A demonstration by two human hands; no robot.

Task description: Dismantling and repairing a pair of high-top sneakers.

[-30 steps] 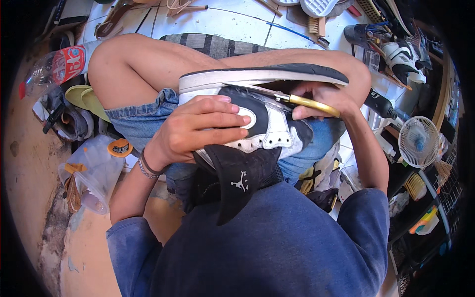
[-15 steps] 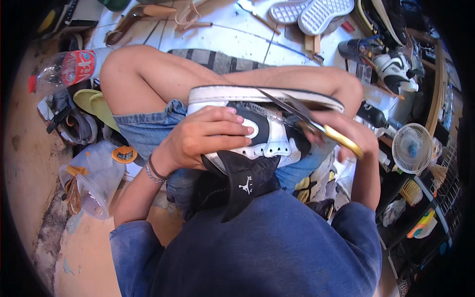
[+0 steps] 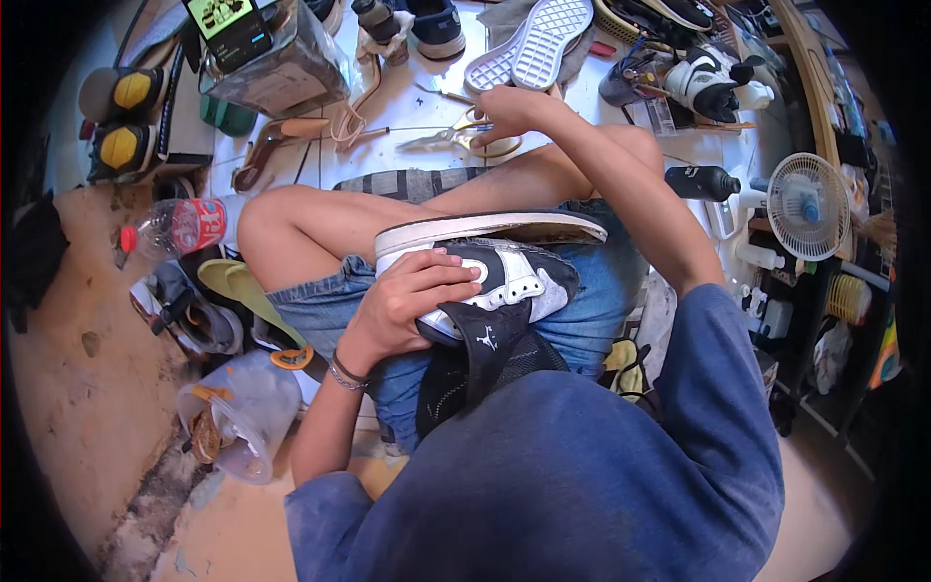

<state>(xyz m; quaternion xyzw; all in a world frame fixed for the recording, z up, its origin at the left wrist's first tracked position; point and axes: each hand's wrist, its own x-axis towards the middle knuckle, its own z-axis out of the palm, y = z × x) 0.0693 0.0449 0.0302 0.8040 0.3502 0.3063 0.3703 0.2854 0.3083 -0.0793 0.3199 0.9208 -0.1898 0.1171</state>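
A black-and-white sneaker lies on its side across my lap, its white-edged sole turned away from me. Part of the sole edge gapes from the upper toward the toe. My left hand is closed around the heel and collar, fingers pressed on the side. The black tongue hangs toward my shirt. My right hand is stretched out over the floor beyond my legs, its fingers at the gold handles of a pair of scissors. The scissor blades point left, low over the tiles.
Loose white soles lie beyond my right hand. A plastic bottle and a tipped clear tub are at left. A small fan and a black bottle stand at right. Wooden-handled tools lie on the tiles.
My right hand has carried the scissors from the sneaker's sole edge out to the floor beyond my legs. My left hand still holds the sneaker. The view has shifted, showing more of the far floor.
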